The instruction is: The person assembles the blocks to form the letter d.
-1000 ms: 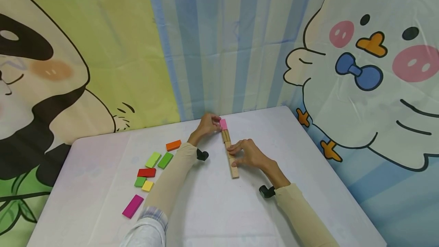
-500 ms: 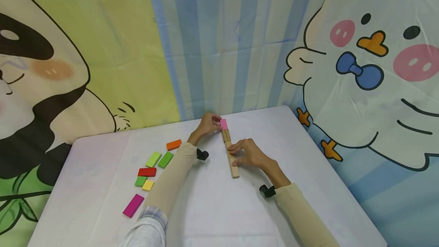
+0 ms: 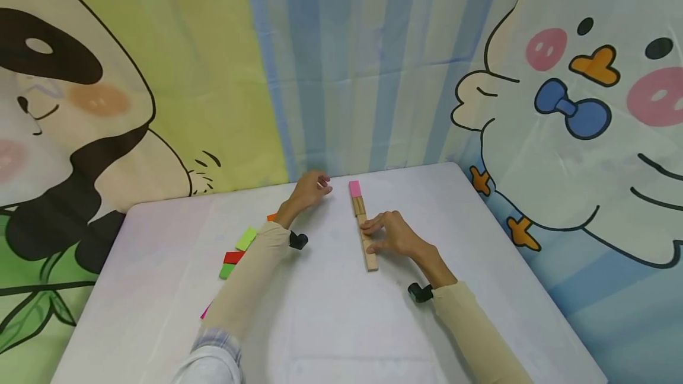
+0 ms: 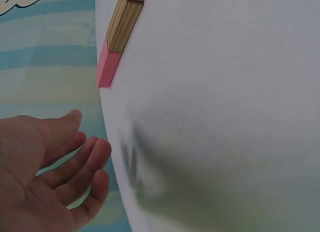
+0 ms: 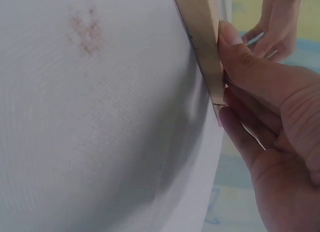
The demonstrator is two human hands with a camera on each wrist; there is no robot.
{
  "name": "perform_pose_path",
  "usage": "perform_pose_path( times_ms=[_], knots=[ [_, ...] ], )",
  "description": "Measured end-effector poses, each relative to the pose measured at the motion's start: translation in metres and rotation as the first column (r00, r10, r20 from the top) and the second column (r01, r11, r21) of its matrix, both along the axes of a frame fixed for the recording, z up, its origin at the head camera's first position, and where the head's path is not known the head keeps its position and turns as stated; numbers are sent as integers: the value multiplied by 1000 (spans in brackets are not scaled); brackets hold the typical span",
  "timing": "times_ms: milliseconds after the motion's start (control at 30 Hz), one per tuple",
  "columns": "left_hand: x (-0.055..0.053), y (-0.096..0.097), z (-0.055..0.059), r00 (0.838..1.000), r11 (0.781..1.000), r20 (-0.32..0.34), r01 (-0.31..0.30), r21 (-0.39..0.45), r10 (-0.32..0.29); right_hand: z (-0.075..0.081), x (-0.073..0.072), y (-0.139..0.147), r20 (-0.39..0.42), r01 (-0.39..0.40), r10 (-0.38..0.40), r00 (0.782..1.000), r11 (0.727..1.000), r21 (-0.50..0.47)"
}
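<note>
A straight row of plain wooden blocks (image 3: 370,258) lies on the white table, with a darker, grooved wooden piece (image 4: 125,24) further along it. A pink block (image 3: 354,189) caps the far end. My right hand (image 3: 396,234) is at the near part of the row; its thumb and fingertips touch the plain blocks along their right side. In the right wrist view the thumb (image 5: 250,67) meets the wood's edge. Left of the pink block, my left hand (image 3: 311,188) hovers by the far table edge, fingers loosely bent, holding nothing.
Several coloured blocks lie at the left, partly hidden by my left forearm: a light green block (image 3: 246,239), a red block (image 3: 233,258), a green block (image 3: 226,271) and an orange one (image 3: 271,217). A cartoon-printed curtain (image 3: 352,76) stands behind the far table edge (image 3: 405,169).
My left hand has let go of the pink block and moved left, away from it. My right hand stays at the wooden row. The head view has shifted slightly.
</note>
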State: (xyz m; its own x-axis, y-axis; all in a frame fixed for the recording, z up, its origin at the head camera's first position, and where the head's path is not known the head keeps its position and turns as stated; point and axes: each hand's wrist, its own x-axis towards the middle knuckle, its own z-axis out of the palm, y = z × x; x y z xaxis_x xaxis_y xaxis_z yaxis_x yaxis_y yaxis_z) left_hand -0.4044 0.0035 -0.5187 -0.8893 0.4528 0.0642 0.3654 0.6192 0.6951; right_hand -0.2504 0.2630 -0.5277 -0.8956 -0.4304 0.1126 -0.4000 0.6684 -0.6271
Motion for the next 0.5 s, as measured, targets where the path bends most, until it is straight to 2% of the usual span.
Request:
perform_pose_path(
  times_ms=[133, 233, 500],
  knots=[
    [3, -31, 17, 997, 991, -55, 42, -124, -49, 1, -1, 0, -9, -4, 4, 1000, 1000, -6],
    [10, -55, 26, 994, 981, -61, 75, -176, -87, 1, -1, 0, -21, -9, 9, 1000, 1000, -2],
    [35, -117, 34, 987, 959, -53, 133, -251, -151, -2, 1, 0, -7, 2, -2, 1000, 1000, -10]
  ],
)
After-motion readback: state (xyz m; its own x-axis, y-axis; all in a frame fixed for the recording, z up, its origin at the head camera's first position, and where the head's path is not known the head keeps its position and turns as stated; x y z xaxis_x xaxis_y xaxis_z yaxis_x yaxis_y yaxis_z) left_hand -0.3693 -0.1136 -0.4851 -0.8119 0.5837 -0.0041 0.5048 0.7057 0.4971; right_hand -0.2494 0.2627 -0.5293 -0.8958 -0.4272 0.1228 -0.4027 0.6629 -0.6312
